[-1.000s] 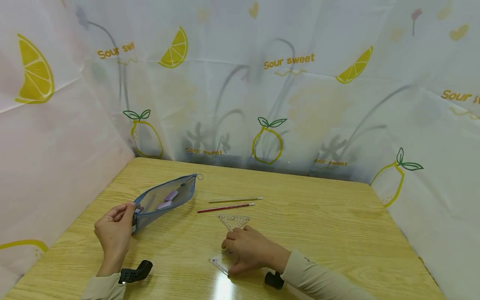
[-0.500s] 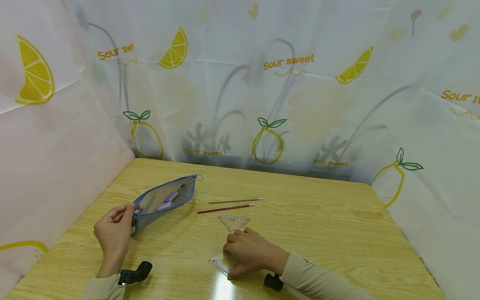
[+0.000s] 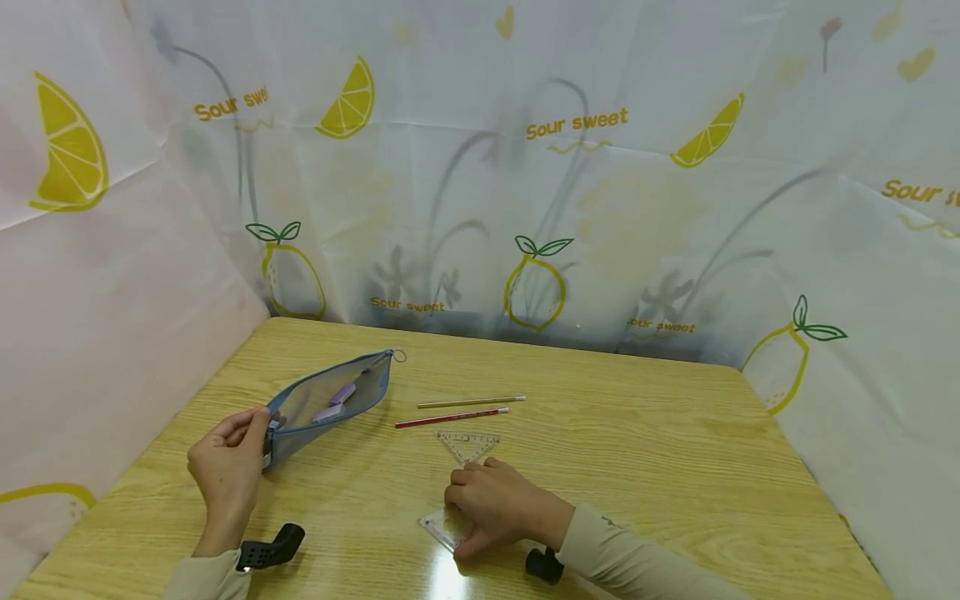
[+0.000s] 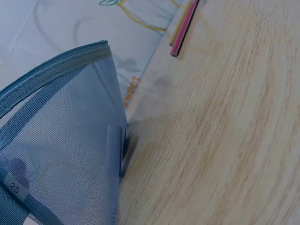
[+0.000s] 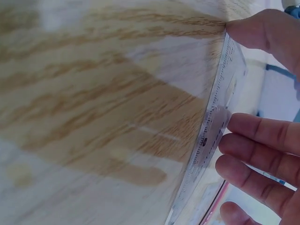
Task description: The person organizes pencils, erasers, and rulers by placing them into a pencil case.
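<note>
A person's right hand (image 3: 510, 508) hides much of a clear, flat plastic ruler (image 3: 442, 525) near the front of a pale wood-grain tabletop (image 3: 637, 433), whose front edge is cut off by the frame. Thumb and fingers are spread across the ruler; whether they are clamped on it cannot be told, and its full outline is lost beneath the palm. The left hand (image 3: 227, 467), well apart from the right, pinches the near end of a blue mesh zip pouch (image 3: 307, 435) gaping open toward the tabletop's left edge. Two small lilac blocks (image 3: 342, 393) show inside; other contents blur behind the mesh, and the left wrist view crops the pouch but catches a white tag (image 4: 15, 187) reading "25." The ruler is transparent and glossy, with fine dark graduations along its edge. Toward the tabletop's far edge lie a clear triangular set square (image 3: 468, 444), its nearest corner by the right fingers, a red pencil (image 3: 450, 417) and a yellow pencil (image 3: 472, 402).
</note>
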`<state>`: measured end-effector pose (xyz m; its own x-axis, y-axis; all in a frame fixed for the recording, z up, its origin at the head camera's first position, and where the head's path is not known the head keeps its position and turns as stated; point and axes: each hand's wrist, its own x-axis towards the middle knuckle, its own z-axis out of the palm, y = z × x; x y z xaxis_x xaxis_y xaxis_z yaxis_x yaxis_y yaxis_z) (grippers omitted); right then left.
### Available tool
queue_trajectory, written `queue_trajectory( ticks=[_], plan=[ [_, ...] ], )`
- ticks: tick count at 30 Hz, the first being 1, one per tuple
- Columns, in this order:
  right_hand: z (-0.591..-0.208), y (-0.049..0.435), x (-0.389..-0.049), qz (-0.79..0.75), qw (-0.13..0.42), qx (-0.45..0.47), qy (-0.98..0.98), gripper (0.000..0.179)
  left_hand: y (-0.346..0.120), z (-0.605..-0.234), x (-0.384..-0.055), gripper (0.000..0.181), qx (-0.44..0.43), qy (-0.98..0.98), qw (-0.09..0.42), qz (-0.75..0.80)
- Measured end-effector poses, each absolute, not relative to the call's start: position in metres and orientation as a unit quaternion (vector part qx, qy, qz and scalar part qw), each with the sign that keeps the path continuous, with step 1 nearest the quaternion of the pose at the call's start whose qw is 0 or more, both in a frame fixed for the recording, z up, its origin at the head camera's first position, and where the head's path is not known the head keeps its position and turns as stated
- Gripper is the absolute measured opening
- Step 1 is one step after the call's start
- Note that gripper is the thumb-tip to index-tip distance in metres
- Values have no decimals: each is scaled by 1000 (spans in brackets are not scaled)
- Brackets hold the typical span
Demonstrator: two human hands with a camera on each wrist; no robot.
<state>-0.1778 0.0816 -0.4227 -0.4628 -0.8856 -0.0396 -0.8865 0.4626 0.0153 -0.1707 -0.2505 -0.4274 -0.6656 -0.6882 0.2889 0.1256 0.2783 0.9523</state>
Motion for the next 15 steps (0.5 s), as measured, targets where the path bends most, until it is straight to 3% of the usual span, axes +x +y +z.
queue_trajectory(
  ticks=[15],
  plan=[
    [-423,76,-176,59,-5,-503,862,57,-249,-428,-170,23,195,-715,367,-563]
  ],
)
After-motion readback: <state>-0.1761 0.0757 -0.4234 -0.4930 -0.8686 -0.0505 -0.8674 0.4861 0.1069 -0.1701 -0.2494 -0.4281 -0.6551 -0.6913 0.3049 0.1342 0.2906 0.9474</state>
